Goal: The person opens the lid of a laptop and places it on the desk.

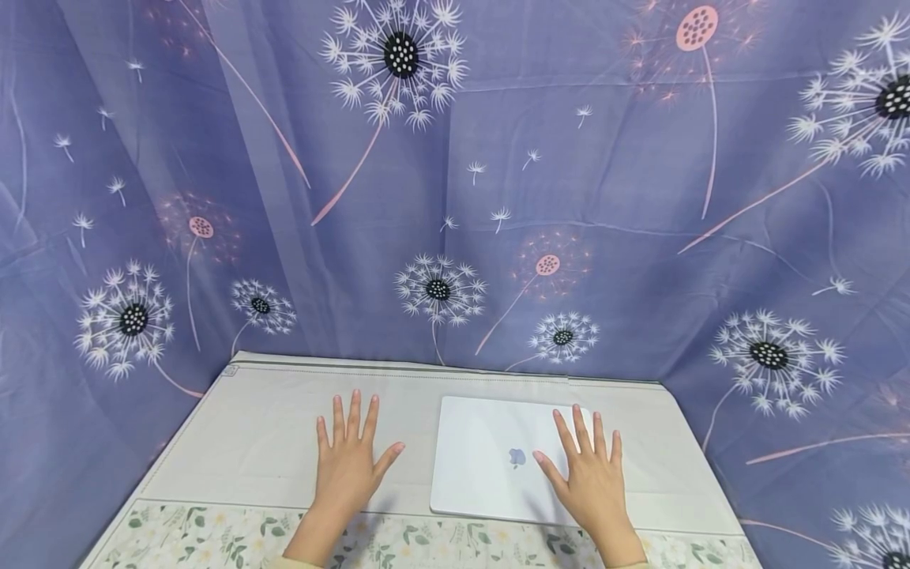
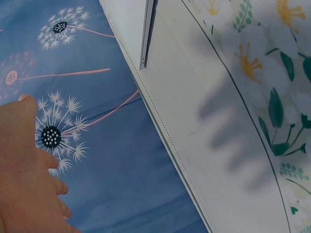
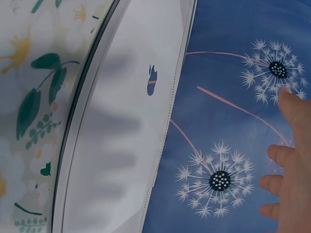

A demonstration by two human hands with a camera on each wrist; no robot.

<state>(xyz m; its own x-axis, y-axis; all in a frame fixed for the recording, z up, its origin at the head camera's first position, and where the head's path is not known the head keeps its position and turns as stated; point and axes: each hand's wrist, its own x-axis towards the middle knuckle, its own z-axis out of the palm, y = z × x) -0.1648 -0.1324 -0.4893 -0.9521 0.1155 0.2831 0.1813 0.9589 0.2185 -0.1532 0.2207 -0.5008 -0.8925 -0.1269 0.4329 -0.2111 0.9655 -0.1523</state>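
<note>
In the head view we log the left hand, fingers spread, at lower centre-left and the right hand, likewise spread, over the laptop at lower centre-right; left wrist view, that hand lower left; right wrist view, laptop left of centre, hand lower right.

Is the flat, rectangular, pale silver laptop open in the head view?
No: the laptop lies closed, its blue-grey apple logo facing up.

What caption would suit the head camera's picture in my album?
Spread left hand and right hand hover above a table bearing a closed laptop, before dandelion-print fabric.
</note>
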